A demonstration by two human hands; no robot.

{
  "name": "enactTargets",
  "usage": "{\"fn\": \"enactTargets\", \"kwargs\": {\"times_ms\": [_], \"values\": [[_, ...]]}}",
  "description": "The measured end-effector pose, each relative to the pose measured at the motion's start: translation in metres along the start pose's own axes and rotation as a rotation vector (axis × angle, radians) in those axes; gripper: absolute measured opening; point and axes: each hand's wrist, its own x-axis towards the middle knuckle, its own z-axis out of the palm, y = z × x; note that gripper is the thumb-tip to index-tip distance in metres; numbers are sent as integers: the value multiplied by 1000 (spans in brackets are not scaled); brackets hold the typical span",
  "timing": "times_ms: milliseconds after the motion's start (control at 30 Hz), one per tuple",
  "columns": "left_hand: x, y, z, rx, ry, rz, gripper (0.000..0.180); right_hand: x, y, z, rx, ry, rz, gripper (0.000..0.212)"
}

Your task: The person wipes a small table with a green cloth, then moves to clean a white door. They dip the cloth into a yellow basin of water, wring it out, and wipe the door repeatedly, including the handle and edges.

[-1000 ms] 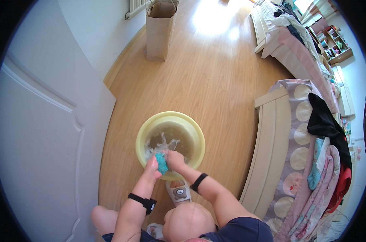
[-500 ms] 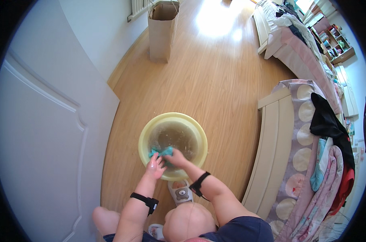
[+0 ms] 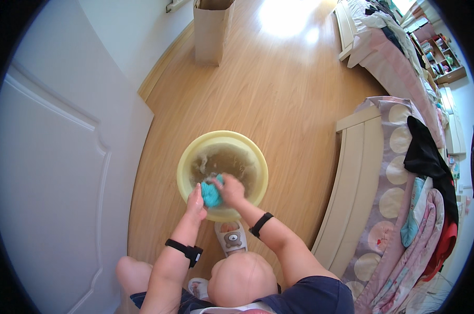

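Note:
A bunched turquoise cloth (image 3: pixel 211 195) is between my two hands, over the near part of a round pale-yellow basin (image 3: pixel 183 175). My right hand (image 3: pixel 231 189) grips it from the right, its fingers slightly blurred. On the other side my left hand (image 3: pixel 196 203) holds against the cloth, fingers pointing away from me and partly hidden at the tips. Murky brownish water (image 3: pixel 226 159) with pale streaks and bits fills the bottom of the basin.
The basin stands on a wood floor (image 3: pixel 284 104). To the left is a white panelled door (image 3: pixel 64 172); a brown paper bag (image 3: pixel 210 39) stands ahead. A bed's cream board (image 3: pixel 349 178) runs along the right, with folded bedding and clothes behind. My slippered foot (image 3: pixel 231 238) is close to the basin.
The cloth has been gathered from a loose, spread shape into a lump and lifted slightly. My left hand, earlier open beside it, has closed in against it. The water is stirred.

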Motion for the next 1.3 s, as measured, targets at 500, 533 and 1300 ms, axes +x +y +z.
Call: {"fn": "enactTargets", "kwargs": {"times_ms": [500,533,1300], "values": [[-1,7,-1,-249,-18,-204,41,-2,-7,-14,1119,-901,44,13],[-3,7,1,-215,-27,-128,39,-4,-11,-21,1230,-882,18,15],[-20,40,-15,1180,444,778,71,-5,-25,-57,1657,-217,583,20]]}}
